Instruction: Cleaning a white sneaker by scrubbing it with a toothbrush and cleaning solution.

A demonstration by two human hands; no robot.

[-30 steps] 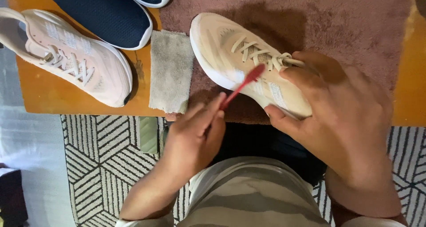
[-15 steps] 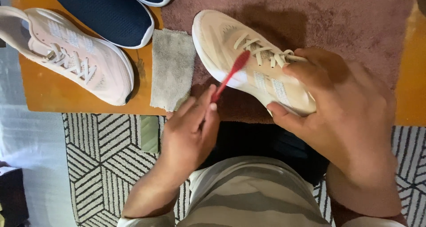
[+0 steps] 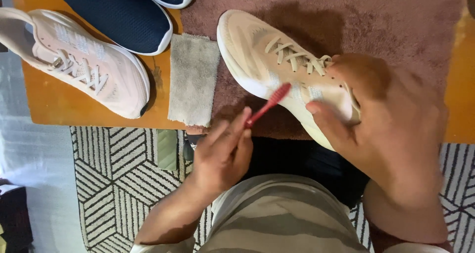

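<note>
On the mauve towel, the right hand clamps the cream sneaker at its heel, steadying it, while the left hand pinches a red toothbrush, bristles against the sneaker's side.

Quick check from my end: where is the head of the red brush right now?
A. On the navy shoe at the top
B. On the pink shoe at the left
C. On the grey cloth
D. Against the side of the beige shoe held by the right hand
D: the left hand holds the red brush with its head against the side of the beige shoe, which the right hand grips at the heel.
</note>
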